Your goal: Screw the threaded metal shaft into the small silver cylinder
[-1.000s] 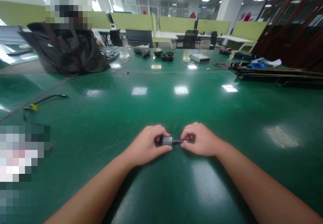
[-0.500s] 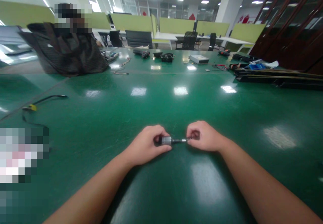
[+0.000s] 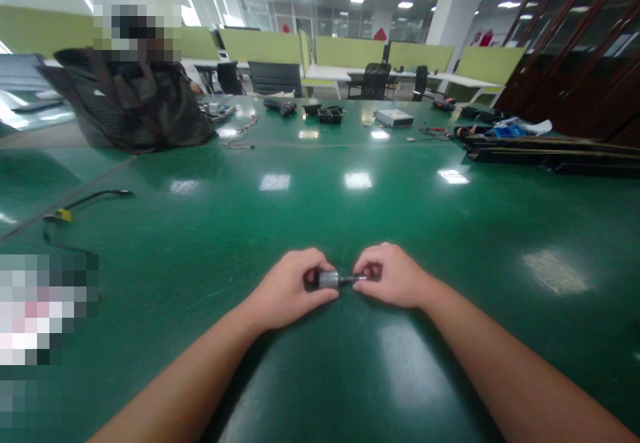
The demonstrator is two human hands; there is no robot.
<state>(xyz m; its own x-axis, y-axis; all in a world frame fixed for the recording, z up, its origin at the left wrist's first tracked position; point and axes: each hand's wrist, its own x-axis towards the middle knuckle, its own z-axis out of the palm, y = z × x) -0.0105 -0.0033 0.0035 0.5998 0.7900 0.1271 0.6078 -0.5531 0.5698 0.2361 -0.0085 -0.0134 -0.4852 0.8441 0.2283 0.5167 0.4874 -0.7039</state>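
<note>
My left hand (image 3: 295, 286) is closed around a short grey metal cylinder (image 3: 329, 279) with a dark back end, lying level just above or on the green table. It looks like a small motor, though I cannot be sure of its kind. From its right side sticks out a thin dark shaft (image 3: 346, 280). Thumb and fingers of my right hand (image 3: 390, 276) pinch the shaft's far part, close to the cylinder. What sits inside the right fingers is mostly hidden.
The green table (image 3: 320, 216) reflects the ceiling lights. A dark bag (image 3: 145, 110) stands far left, and a black cable (image 3: 100, 194) with a yellow piece lies nearer. At the back are a power drill (image 3: 281, 106), black boxes (image 3: 330, 114) and a white box (image 3: 394, 117); long black strips (image 3: 555, 158) lie right.
My right hand has slid left along the shaft, nearer to the cylinder, so less of the shaft shows between the hands. My left hand has stayed in place.
</note>
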